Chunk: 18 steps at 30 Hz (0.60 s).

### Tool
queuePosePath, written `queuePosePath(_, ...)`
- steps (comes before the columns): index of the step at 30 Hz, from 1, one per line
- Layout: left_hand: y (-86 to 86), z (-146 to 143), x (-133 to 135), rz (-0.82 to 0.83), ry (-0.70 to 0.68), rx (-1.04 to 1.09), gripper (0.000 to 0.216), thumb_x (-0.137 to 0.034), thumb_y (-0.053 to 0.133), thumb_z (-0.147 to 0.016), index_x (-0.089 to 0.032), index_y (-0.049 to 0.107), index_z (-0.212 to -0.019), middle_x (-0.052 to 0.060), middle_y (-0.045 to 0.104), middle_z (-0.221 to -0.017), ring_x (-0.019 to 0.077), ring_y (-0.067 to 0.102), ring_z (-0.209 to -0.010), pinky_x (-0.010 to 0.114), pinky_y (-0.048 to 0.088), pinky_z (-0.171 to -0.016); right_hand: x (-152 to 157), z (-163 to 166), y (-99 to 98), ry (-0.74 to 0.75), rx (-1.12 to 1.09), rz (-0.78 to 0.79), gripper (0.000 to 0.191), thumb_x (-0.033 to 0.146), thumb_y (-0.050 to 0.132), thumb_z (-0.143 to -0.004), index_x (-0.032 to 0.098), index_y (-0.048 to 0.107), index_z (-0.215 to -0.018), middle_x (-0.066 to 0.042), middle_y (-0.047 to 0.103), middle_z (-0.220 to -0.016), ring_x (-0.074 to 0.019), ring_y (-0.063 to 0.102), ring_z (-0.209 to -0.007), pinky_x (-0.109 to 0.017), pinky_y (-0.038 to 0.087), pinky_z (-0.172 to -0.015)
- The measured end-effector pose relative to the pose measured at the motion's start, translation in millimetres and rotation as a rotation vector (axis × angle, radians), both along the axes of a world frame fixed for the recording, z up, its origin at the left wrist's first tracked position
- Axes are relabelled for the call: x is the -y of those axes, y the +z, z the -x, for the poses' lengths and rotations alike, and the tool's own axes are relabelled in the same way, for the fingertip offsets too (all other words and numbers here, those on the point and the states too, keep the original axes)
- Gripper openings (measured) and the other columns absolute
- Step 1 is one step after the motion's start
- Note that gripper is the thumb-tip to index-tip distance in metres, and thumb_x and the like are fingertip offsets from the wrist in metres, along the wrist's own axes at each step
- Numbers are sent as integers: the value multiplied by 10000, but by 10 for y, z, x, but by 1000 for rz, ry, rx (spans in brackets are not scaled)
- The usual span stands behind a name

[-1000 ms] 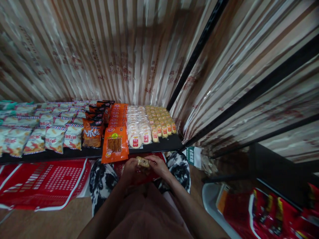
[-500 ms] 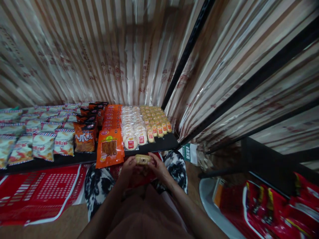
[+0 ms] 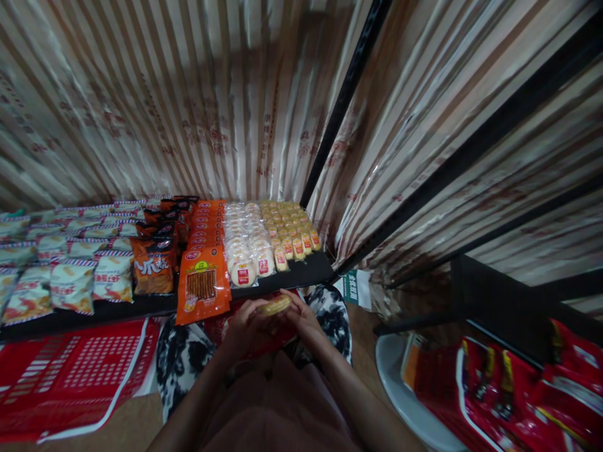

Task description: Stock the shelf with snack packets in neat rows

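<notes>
Between both hands, over my lap, is a small yellowish wrapped snack cake [image 3: 275,306]. My left hand [image 3: 245,321] grips its left end and my right hand [image 3: 300,312] its right end, fingers closed round it. Just beyond, on the black shelf [image 3: 301,271], stand rows of similar small yellow packs [image 3: 298,246]. To their left are round white packaged cakes [image 3: 243,269], then orange packs of brown sticks [image 3: 201,285] that overhang the shelf's front edge. A red basket, partly hidden by my hands, sits between my knees.
Black-and-orange bags [image 3: 153,267] and white snack bags [image 3: 72,282] fill the shelf's left part. A red basket [image 3: 89,370] lies below at left. At right, red packs [image 3: 509,383] sit in another basket beside a black shelf board [image 3: 494,301]. Black metal posts [image 3: 346,107] stand before the curtain.
My hands have tilted and turned the snack cake, its right end now higher. The view has shifted slightly, so the shelf goods appear a little further left.
</notes>
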<state>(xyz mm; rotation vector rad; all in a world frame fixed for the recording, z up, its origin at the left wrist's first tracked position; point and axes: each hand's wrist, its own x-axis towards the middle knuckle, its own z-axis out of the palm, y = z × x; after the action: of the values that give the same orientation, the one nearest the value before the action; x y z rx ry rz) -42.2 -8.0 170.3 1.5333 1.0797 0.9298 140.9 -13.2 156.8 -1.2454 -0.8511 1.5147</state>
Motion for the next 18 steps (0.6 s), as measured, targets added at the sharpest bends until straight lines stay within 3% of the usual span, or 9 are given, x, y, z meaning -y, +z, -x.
queuePosePath(4,72,8,-27,-101,-63,-36,287,-338,490,-823,-205,640,-1028,75,612,-1029,213,566,-988,336,432,-894,56,-19,206,-29,-183,83,617,191,674,-558,252,566,-1162,11,680,-898,-158,620,-794,-269,471,-723)
queuePosePath(8,89,31,-54,-115,-86,-38,277,-317,483,-832,-201,645,-1025,79,604,-1031,208,562,-985,333,443,-885,77,-53,255,-37,-276,81,547,226,704,-577,227,601,-1114,-2,669,-921,-147,614,-801,-274,467,-764)
queuePosePath(13,61,59,-59,-148,-95,-35,259,-312,481,-852,-210,646,-1023,78,606,-1030,204,563,-976,340,447,-883,54,-55,176,-43,-166,75,450,442,703,-642,244,607,-1035,-14,647,-938,-161,609,-777,-279,471,-690)
queuePosePath(18,70,49,-67,-139,-91,-18,251,-304,485,-842,-199,653,-997,86,609,-1018,210,566,-975,353,450,-882,64,-55,98,-26,-48,59,364,493,684,-673,260,588,-936,-6,644,-902,-185,607,-836,-282,471,-689)
